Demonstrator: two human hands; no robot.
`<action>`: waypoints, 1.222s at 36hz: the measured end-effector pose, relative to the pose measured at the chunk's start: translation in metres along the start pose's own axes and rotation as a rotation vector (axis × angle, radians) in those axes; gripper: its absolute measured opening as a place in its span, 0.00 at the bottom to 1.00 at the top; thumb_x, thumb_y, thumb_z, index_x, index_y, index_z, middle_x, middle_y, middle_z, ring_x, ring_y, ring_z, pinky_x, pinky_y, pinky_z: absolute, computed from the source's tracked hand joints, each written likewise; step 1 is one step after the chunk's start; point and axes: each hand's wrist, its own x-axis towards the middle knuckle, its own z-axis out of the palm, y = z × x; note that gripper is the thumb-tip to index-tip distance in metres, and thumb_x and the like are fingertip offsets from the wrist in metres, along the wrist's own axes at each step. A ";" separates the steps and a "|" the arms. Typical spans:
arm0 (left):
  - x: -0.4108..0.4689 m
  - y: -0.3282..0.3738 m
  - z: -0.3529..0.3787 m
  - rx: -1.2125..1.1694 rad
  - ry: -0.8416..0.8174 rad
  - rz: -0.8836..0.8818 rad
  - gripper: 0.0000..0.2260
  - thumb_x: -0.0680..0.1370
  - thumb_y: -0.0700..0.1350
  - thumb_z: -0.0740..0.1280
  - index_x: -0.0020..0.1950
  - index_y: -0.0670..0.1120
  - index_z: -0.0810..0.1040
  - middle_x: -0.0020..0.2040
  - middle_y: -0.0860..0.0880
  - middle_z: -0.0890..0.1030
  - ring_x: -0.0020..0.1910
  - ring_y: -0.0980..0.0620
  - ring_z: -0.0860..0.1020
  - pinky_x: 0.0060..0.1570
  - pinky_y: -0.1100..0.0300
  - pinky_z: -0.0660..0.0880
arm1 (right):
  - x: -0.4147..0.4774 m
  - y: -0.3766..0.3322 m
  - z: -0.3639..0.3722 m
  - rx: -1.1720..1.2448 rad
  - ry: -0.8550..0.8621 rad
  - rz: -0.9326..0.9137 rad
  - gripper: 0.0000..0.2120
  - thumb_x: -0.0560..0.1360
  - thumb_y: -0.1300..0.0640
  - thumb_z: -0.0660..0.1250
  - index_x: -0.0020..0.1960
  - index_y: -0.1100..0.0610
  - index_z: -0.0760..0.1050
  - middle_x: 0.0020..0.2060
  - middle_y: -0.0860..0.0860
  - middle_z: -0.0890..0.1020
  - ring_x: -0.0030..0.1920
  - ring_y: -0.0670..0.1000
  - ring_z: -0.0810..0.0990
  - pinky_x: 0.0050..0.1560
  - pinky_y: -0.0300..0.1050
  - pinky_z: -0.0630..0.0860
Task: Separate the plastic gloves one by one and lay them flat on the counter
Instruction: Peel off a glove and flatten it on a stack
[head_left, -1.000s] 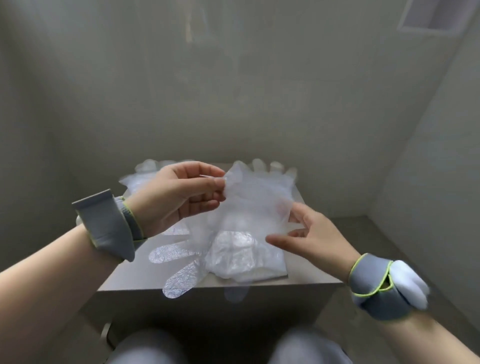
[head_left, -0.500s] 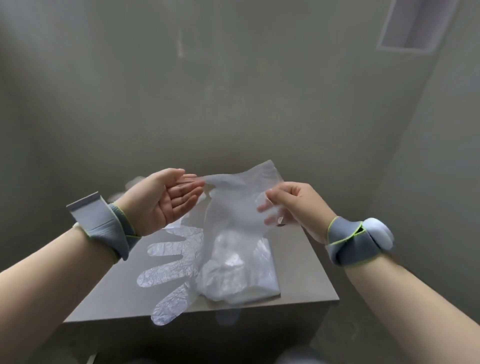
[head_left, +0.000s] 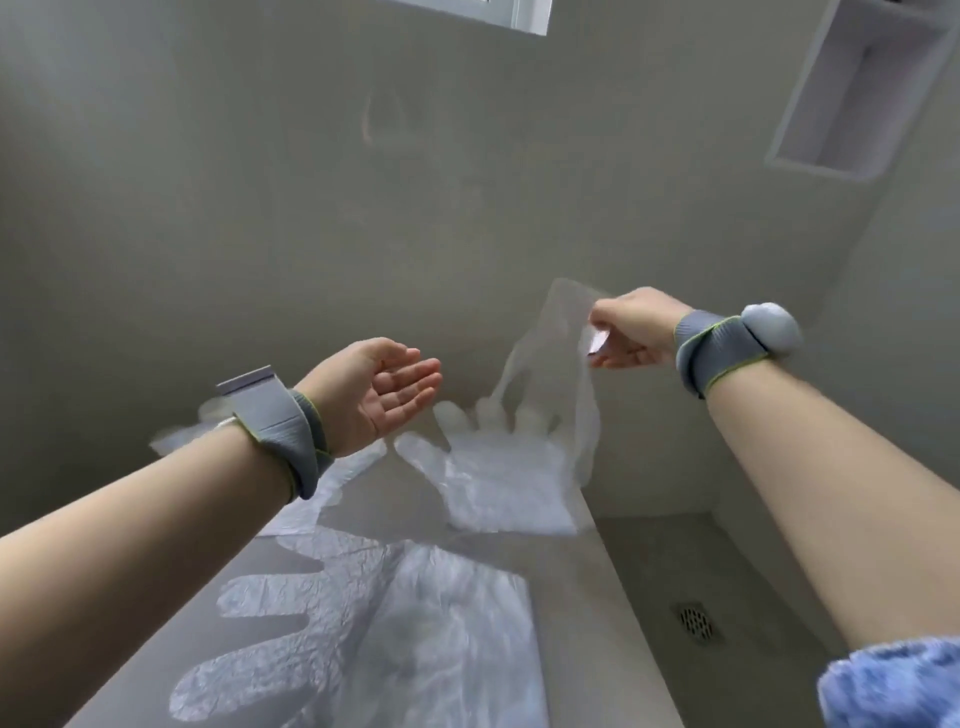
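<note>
Right grip (head_left: 631, 332) pinching glove (head_left: 545, 364) cuff, holding aloft; left grip (head_left: 374, 389) hovering released. Best lowering slowly, fingers-first, onto bare worktop (head_left: 576, 623).

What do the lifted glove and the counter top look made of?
Lifted glove, pinched by the right hand: thin clear plastic film, faintly crinkled, the wall showing through it. Counter: smooth matte grey, likely stone or laminate; the look leaves it open.

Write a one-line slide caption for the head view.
Right hand pinches one plastic glove above the counter; left hand is open beside it.
</note>
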 end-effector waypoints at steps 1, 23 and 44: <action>0.007 -0.001 0.001 -0.001 -0.007 0.001 0.07 0.79 0.41 0.59 0.48 0.41 0.75 0.37 0.44 0.84 0.33 0.50 0.84 0.38 0.56 0.81 | 0.009 -0.005 0.000 -0.043 0.080 -0.092 0.11 0.73 0.61 0.59 0.32 0.58 0.72 0.20 0.52 0.77 0.23 0.49 0.79 0.28 0.39 0.78; 0.041 -0.069 -0.015 0.244 0.043 -0.207 0.21 0.80 0.55 0.59 0.63 0.38 0.67 0.51 0.33 0.82 0.48 0.40 0.82 0.43 0.49 0.80 | -0.007 0.161 0.098 -0.906 0.332 -1.048 0.14 0.70 0.49 0.57 0.28 0.54 0.70 0.25 0.48 0.73 0.23 0.53 0.74 0.21 0.34 0.63; 0.077 -0.099 -0.007 0.754 0.255 0.258 0.17 0.69 0.37 0.73 0.53 0.46 0.70 0.39 0.42 0.83 0.35 0.48 0.83 0.38 0.56 0.80 | -0.032 0.169 0.106 -0.850 0.148 -1.067 0.12 0.72 0.51 0.57 0.35 0.50 0.76 0.33 0.44 0.80 0.30 0.50 0.79 0.24 0.36 0.69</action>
